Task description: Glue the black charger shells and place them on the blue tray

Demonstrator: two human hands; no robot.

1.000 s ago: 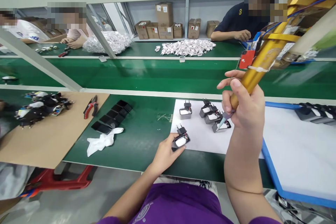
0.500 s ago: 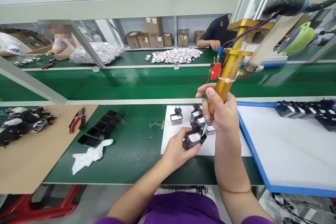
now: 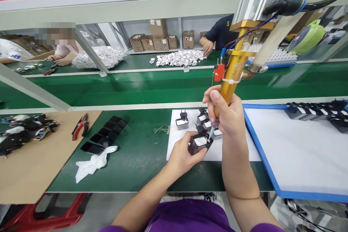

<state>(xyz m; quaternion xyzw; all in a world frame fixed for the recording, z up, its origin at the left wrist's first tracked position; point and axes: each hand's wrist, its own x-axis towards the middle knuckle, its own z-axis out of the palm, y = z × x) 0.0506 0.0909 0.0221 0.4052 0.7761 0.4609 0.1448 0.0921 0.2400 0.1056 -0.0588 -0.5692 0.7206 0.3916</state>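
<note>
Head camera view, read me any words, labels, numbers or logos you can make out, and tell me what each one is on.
"S": yellow mark on the dark shirt of the person across the belt, possibly a logo.
Labels on the cardboard boxes: too small to read.
Blue print on the white sleeve at far left: too blurred to read.
Engraving on the gold dispenser in the right hand: not legible.

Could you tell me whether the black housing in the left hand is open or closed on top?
Open. The housing, held in the left hand, shows a white inside at its top, and the dispenser tip in the right hand points into it.
</note>
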